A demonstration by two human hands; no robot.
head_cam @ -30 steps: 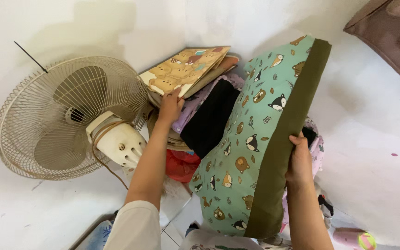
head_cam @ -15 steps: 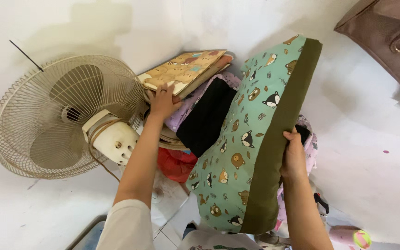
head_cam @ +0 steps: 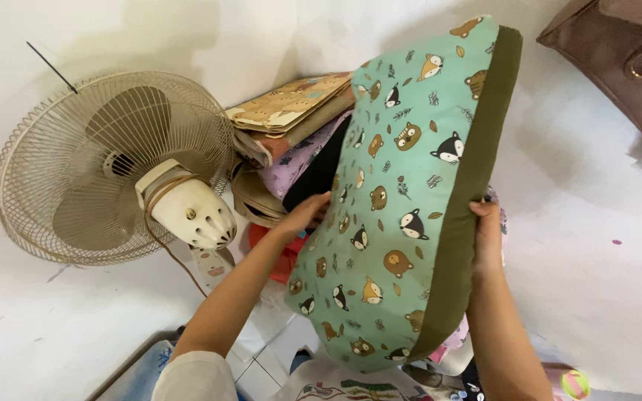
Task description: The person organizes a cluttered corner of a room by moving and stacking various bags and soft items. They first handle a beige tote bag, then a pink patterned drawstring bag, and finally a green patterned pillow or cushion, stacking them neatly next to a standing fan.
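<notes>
We see a big green pillow [head_cam: 403, 200] with little foxes and bears on it and a dark green edge. It is held up in the air, tilted, in front of a white wall [head_cam: 596, 245]. The right hand [head_cam: 487, 236] grips the dark green edge, with its fingers [head_cam: 482, 210] curled over it. The left hand [head_cam: 305, 214] touches the other side of the pillow; its fingers lie flat and close together on the cloth. Behind the pillow is a pile of folded cloths [head_cam: 291, 126] in the corner. A white fan [head_cam: 120, 167] stands just beside the pile. A brown bag [head_cam: 618, 52] hangs at the top right.
</notes>
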